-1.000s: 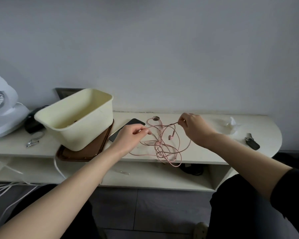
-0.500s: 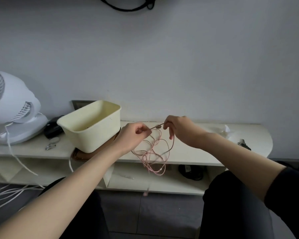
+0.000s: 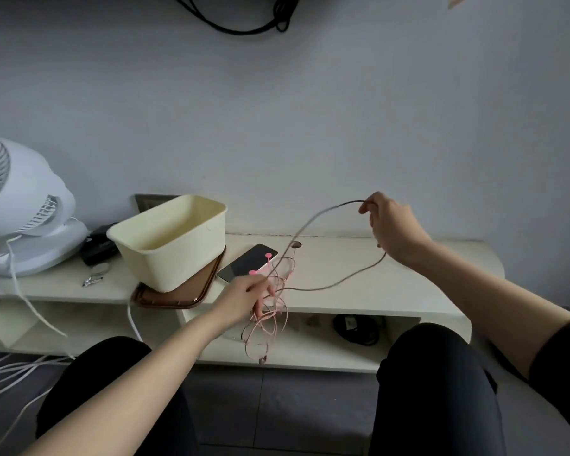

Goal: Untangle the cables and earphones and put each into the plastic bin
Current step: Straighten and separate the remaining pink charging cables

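My right hand (image 3: 390, 227) is raised above the shelf and pinches a grey-brown cable (image 3: 313, 222), which arcs from its fingers down to the tangle. Another stretch of that cable loops back under my right wrist. My left hand (image 3: 244, 296) grips the tangle of pink earphones (image 3: 270, 319) at the shelf's front edge; loops hang below the hand and two pink earbuds stick up above it. The cream plastic bin (image 3: 171, 240) stands to the left on a brown tray (image 3: 178, 296); nothing shows inside it.
A dark phone (image 3: 247, 263) lies between bin and tangle. A white fan (image 3: 20, 209) stands at the left with its white cord trailing down. A black item and a metal clip lie by the fan. Black cables sit on the lower shelf (image 3: 354, 327). My knees are below.
My right hand has moved up and to the right, drawing a long stretch of the grey-brown cable out of the tangle. My left hand has dropped slightly, keeping hold of the pink bundle.
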{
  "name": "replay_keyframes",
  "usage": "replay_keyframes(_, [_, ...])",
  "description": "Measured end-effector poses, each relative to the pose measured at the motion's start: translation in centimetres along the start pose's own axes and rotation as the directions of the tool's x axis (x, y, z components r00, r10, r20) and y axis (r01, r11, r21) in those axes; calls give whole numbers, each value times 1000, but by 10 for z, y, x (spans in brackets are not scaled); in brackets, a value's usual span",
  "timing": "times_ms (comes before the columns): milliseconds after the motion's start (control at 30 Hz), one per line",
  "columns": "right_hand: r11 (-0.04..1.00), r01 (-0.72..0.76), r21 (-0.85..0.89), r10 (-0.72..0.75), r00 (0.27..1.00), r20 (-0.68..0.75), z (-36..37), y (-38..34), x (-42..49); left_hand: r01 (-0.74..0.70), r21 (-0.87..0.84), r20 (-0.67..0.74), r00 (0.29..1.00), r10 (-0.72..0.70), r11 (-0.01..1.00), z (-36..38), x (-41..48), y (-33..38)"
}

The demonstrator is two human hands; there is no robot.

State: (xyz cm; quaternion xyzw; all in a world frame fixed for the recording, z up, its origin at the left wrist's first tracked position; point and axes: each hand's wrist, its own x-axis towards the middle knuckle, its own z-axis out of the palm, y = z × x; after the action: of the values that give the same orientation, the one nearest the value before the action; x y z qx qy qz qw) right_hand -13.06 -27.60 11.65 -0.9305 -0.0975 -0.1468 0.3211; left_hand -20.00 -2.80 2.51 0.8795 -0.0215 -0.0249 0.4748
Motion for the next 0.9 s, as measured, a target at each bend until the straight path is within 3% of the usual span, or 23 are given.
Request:
replay_keyframes(100, [998,-12,-69,21,992,126,6,4,-5,-126,-131,-76,990,116,983,-1,-1,36])
replay_keyframes(267, [999,37,35,-47,930,364,25,-15,-21,-321,-172,-129,944,302,931,-6,4,82])
replay_keyframes(433, [971,201,133,-240,844,479,45,-41,-40,-335,-206,-163,938,306,919,-10,12,94])
replay_keyframes(533, [958,269,96,-279,812,512,61,-45,-45,-323,-251,-170,943,287,912,-8,15,93])
replay_keyframes(767, [972,212,102,-235,842,486,89,-44,-45,-299,-365,-157,953,258,882,-10,15,92])
replay_keyframes(900, [959,250,132,-280,782,558,99,-49,-48,-316,-376,-135,949,286,871,-11,16,96])
